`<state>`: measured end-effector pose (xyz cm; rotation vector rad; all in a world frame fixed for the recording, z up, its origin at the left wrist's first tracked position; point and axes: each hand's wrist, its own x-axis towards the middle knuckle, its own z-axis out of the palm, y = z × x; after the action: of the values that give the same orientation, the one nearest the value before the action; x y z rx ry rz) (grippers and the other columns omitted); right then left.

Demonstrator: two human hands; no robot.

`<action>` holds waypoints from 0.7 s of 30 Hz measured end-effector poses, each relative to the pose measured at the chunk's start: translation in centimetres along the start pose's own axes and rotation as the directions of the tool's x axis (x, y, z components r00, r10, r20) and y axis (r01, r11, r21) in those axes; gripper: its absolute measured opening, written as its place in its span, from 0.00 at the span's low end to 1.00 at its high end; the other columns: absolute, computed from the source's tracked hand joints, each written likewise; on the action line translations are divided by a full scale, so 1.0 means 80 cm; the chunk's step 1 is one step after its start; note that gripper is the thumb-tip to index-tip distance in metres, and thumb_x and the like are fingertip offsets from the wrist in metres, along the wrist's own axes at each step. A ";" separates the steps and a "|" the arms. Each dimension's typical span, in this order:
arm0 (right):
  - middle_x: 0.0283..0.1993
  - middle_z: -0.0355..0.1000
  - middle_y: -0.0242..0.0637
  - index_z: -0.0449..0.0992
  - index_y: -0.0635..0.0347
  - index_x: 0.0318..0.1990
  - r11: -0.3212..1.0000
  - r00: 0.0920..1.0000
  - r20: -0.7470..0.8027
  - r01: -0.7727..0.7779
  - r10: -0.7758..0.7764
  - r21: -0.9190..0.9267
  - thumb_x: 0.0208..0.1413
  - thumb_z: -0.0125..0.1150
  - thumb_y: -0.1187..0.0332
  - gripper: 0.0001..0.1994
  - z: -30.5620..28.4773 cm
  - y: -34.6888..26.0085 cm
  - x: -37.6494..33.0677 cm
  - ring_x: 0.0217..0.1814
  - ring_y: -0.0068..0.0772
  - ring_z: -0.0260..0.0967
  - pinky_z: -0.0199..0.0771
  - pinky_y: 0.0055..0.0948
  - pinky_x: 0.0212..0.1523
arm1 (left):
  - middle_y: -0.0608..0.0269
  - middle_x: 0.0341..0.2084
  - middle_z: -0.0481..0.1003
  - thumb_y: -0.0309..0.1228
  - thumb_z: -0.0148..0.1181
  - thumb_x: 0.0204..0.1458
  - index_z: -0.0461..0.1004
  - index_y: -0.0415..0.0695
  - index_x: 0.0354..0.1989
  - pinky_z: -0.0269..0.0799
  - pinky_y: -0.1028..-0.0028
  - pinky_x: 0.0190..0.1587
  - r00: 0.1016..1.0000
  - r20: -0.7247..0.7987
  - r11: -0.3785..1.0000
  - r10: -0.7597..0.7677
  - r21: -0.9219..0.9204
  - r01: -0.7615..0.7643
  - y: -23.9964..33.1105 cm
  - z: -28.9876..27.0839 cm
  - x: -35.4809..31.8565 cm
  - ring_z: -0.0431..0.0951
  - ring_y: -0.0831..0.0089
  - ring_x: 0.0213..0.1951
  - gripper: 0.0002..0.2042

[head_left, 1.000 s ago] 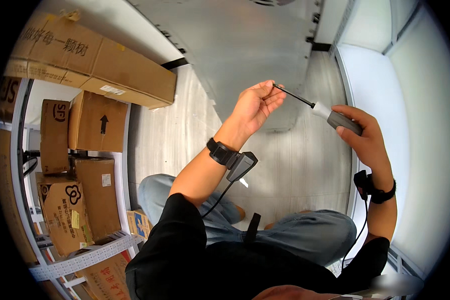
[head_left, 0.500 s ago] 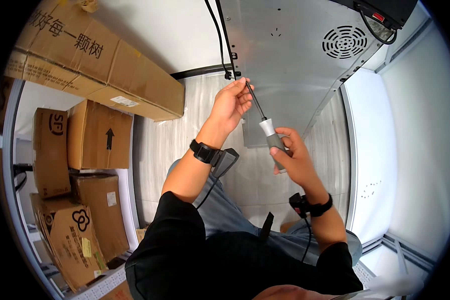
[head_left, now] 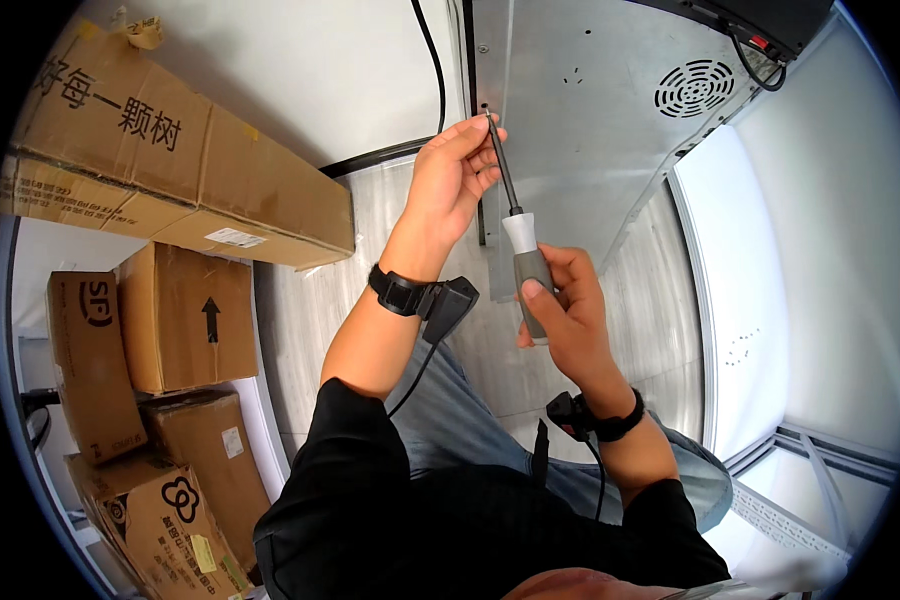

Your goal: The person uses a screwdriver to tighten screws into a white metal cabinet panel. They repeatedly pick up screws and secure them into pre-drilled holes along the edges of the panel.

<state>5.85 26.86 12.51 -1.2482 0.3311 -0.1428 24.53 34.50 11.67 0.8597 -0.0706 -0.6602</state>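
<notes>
A screwdriver [head_left: 530,273] with a grey and white handle and a dark shaft points up and away from me. Wrapped round its handle is my right hand [head_left: 575,325], thumb lying along the side. My left hand [head_left: 450,170] pinches the shaft's tip between thumb and fingers. Whether a screw sits at that tip is too small to tell. The tip is at the left edge of a grey metal panel [head_left: 570,140], by a small hole. Both wrists wear black straps with small cabled devices.
Left of me, a long cardboard box [head_left: 220,180] lies above stacked smaller boxes [head_left: 185,320] on a shelf. A black cable [head_left: 432,60] hangs beside the panel. A black unit [head_left: 770,40] is at the panel's top right. A white panel [head_left: 740,300] stands on the right.
Both hands and the screwdriver have moved up along the panel's left edge, and the screwdriver stands more upright. The view has shifted, with the boxes sitting lower and further left.
</notes>
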 end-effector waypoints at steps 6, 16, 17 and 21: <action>0.39 0.66 0.38 0.58 0.63 0.53 0.999 0.999 -0.005 0.035 -0.035 -0.005 0.57 0.53 0.74 0.18 0.005 0.006 0.001 0.26 0.17 0.63 0.69 0.19 0.20 | 0.68 0.29 0.74 0.33 0.54 0.56 0.73 0.42 0.39 0.70 0.79 0.35 1.000 0.011 0.999 0.021 -0.033 -0.021 -0.002 -0.002 0.002 0.72 0.80 0.29 0.08; 0.40 0.66 0.40 0.57 0.63 0.53 1.000 1.000 -0.001 -0.010 0.010 0.029 0.57 0.53 0.74 0.18 0.008 0.000 0.003 0.26 0.19 0.65 0.69 0.19 0.19 | 0.68 0.31 0.74 0.33 0.55 0.55 0.73 0.42 0.40 0.71 0.79 0.35 1.000 -0.003 1.000 0.018 0.007 -0.018 0.000 -0.008 0.008 0.73 0.80 0.31 0.09; 0.40 0.66 0.40 0.57 0.63 0.53 0.999 1.000 0.002 -0.009 0.009 0.036 0.57 0.53 0.74 0.18 0.008 0.000 0.003 0.26 0.19 0.65 0.69 0.19 0.19 | 0.68 0.31 0.74 0.33 0.55 0.55 0.73 0.42 0.40 0.71 0.79 0.35 1.000 -0.007 1.000 0.024 0.008 -0.024 0.000 -0.008 0.007 0.73 0.80 0.31 0.09; 0.40 0.66 0.39 0.57 0.63 0.53 0.998 1.000 0.008 -0.018 0.018 0.062 0.57 0.53 0.74 0.18 0.009 0.000 0.003 0.25 0.19 0.65 0.69 0.19 0.20 | 0.67 0.31 0.74 0.33 0.55 0.55 0.73 0.42 0.40 0.71 0.79 0.36 1.000 0.016 1.000 0.018 -0.020 -0.017 -0.002 -0.012 0.009 0.73 0.80 0.32 0.09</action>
<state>6.31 27.43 12.62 -1.1838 0.3289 -0.1318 25.37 34.65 10.80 0.8338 -0.0863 -0.6508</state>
